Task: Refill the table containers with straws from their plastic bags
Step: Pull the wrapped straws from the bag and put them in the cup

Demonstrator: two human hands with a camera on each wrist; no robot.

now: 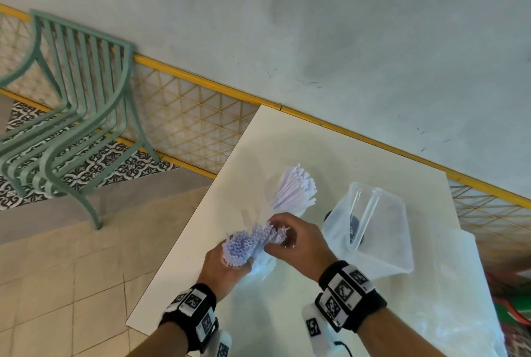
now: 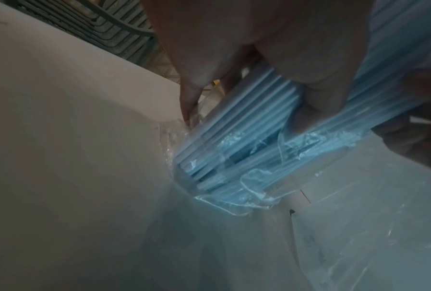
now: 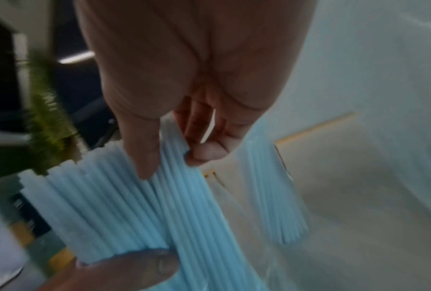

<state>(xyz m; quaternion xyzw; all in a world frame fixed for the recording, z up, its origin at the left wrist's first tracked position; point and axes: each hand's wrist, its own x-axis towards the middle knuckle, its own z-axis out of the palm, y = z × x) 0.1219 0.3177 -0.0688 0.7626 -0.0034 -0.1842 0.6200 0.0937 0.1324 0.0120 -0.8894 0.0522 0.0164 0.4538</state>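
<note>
A bundle of pale blue straws [image 1: 244,244] stands upright over the white table [image 1: 330,155], its lower end in a clear plastic bag [image 2: 234,189]. My left hand [image 1: 227,267] grips the bundle [image 2: 247,122] and the bag around it. My right hand [image 1: 296,236] pinches a small group of straws [image 3: 174,161] at the top of the bundle between thumb and fingers. Farther back, a clear round container [image 1: 293,193] holds several straws fanned out. A clear square container [image 1: 373,227] to the right holds two transparent straws.
A large clear plastic bag [image 1: 459,299] lies on the table's right part. A green metal chair [image 1: 71,126] stands on the tiled floor at the left. A yellow mesh railing [image 1: 186,115] runs behind the table along the wall.
</note>
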